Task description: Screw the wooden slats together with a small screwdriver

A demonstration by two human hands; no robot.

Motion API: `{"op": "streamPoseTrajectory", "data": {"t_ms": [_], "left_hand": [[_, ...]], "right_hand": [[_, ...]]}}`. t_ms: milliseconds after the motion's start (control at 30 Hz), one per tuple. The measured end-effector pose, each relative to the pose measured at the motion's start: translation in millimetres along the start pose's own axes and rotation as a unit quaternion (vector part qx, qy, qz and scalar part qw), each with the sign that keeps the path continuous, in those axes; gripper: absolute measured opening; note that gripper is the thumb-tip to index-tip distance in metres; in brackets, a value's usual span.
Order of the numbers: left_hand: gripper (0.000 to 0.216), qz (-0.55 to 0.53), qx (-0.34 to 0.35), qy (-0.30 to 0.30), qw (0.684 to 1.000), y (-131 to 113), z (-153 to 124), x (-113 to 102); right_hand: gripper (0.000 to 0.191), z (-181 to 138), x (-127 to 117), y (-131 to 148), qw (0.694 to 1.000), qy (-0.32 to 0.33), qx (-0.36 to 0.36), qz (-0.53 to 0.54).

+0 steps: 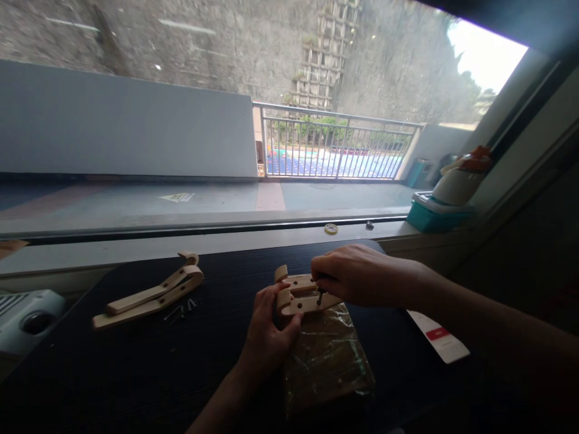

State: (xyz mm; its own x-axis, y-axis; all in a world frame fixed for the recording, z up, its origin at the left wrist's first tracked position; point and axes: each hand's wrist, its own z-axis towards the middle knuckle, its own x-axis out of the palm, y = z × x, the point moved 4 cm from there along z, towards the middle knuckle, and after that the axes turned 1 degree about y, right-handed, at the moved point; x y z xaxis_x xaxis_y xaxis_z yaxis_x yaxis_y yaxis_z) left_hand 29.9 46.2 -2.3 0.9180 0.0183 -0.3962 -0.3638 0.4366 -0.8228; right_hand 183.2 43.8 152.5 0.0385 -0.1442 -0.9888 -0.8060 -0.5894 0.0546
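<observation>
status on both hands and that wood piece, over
left hand grips wooden piece at its near end. right hand pinches small dark bit onto it. plastic bag underneath, loose screws off left.

Daylight enters through the window [316, 120] beyond the right hand [357, 280]. The sky patch [484, 54] above and right of it is overexposed. The black worktop [136, 361] around the left hand [266, 331] is dim, with little detail. The plastic bag [325, 355] beneath shows faint glare. Frame edges bow and darken. Focus is soft throughout.

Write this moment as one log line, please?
left hand: holds wooden piece | right hand: pinches small dark part on it | beneath: plastic bag
</observation>
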Motion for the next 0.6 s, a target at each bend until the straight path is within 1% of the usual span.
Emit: {"op": "streamPoseTrajectory", "data": {"t_ms": [67,167,267,367,467,533,600], "left_hand": [[0.049,-0.003,0.000,-0.001,1.000,-1,0,0],[0.048,-0.006,0.000,-0.004,1.000,-2,0,-1],[0.047,-0.009,-0.002,-0.004,1.000,-2,0,-1],[0.047,-0.014,-0.007,-0.002,1.000,-1,0,0],[0.047,-0.013,-0.006,0.003,1.000,-1,0,0],[0.047,-0.018,-0.005,0.004,1.000,-1,0,0],[0.048,-0.023,-0.006,0.004,1.000,-2,0,0]], "right_hand": [[0.023,2,6,-3,1.000,-0.018,0.021,0.012],[0.026,4,11,-8,0.997,-0.037,0.073,0.013],[0.030,4,8,-10,0.994,-0.033,0.102,-0.010],[0.031,2,-1,-7,0.996,-0.014,0.083,-0.029],[0.022,0,-10,-2,0.999,-0.003,0.031,-0.031],[0.018,-1,-10,0,1.000,0.013,0.010,-0.018],[0.016,-2,-5,-1,1.000,0.024,0.007,0.000]]}}
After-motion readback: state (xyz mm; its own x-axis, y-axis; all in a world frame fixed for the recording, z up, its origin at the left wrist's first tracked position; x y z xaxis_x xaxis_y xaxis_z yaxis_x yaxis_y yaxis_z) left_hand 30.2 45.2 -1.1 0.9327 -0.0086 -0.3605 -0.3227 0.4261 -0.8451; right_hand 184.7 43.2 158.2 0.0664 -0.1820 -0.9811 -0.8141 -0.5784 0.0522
